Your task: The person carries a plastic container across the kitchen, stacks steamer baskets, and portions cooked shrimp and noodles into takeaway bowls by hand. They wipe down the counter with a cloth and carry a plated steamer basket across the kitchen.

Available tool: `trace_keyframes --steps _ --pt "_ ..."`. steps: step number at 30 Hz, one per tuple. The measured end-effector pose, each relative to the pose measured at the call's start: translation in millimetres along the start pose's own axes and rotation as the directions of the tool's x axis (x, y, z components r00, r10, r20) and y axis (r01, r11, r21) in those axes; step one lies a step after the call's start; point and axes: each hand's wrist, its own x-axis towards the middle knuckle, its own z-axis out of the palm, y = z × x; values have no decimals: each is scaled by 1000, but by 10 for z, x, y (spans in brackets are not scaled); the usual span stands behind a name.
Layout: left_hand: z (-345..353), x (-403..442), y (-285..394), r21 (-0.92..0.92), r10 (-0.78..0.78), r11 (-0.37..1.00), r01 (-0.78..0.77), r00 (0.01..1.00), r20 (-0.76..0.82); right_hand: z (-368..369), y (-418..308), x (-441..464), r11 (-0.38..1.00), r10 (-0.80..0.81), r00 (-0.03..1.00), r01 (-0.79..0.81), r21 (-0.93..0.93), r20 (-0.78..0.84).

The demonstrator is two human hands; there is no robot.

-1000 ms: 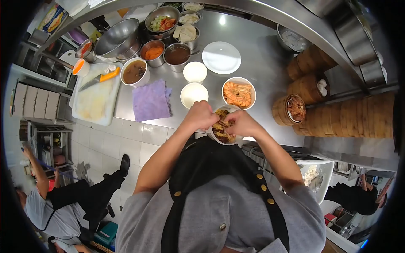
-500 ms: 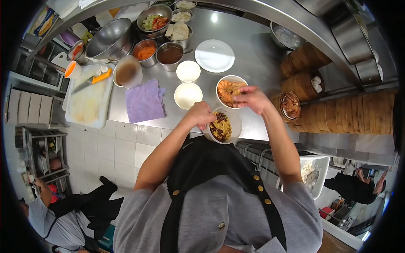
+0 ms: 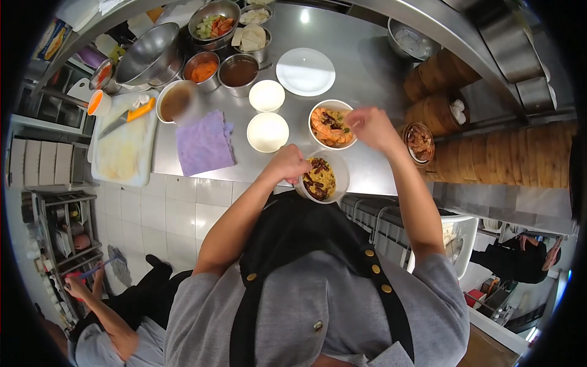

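My left hand (image 3: 287, 164) grips the rim of a clear plastic tub (image 3: 343, 177) at the counter's front edge. Inside the tub is a yellow crumbly mix (image 3: 322, 182) with dark dried chillies. Just beyond the tub stands a white bowl (image 3: 331, 147) of orange cooked prawns (image 3: 324, 131), with chillies and crumbs lying on top. Over that bowl's right side is my right hand (image 3: 374, 128), its fingers bent and blurred, so I cannot tell whether they hold anything. Left of the prawns are two cream-white bowls (image 3: 268, 133), (image 3: 267, 96).
A white plate (image 3: 306, 72) lies behind the bowls. Left are a purple cloth (image 3: 205, 144), a cutting board (image 3: 125, 156) with an orange-handled knife (image 3: 140, 109), and metal containers of food. Bamboo steamers (image 3: 501, 160) line the right. Other people stand at lower left and far right.
My right hand has moved from above the prawns to the bowl's right side. Chillies and crumbs now show on the prawns. My left hand keeps its hold on the tub.
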Motion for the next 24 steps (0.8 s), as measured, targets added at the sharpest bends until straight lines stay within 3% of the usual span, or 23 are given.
trace_keyframes --steps 1,3,4,5,8,11,14,16,20,23,24 --pt "2 -4 0 6 0 1000 0 1000 7 44 -56 -138 1000 12 997 -12 -5 75" --pt "-5 -24 38 44 -3 999 2 1000 25 413 53 -338 984 -164 947 177 -19 278" --pt "1 -31 61 65 -2 998 0 999 35 629 98 -417 983 -121 937 159 -92 326" --pt "16 -36 77 76 6 997 -8 999 32 841 144 -468 944 -113 936 206 -257 335" --pt "56 -68 113 141 46 989 -47 999 11 1191 188 -590 952 -79 956 157 -264 282" --pt "109 -96 132 250 122 962 -114 992 -17 1314 255 -611 979 119 940 -58 -195 321" --pt "137 -91 140 336 210 924 -183 976 -47 1369 302 -594 992 69 994 -77 97 89" --pt "155 -79 116 392 288 888 -240 955 -68 1370 265 -614 988 -6 993 -12 152 114" --pt "137 -59 88 339 202 923 -182 979 -26 1407 362 -653 986 -36 982 5 167 188" --pt "112 -97 120 267 166 950 -159 986 -3 1267 352 -603 915 107 934 -227 333 342" --pt "95 -119 142 221 126 967 -124 992 7 1212 341 -592 835 115 921 -292 467 372"
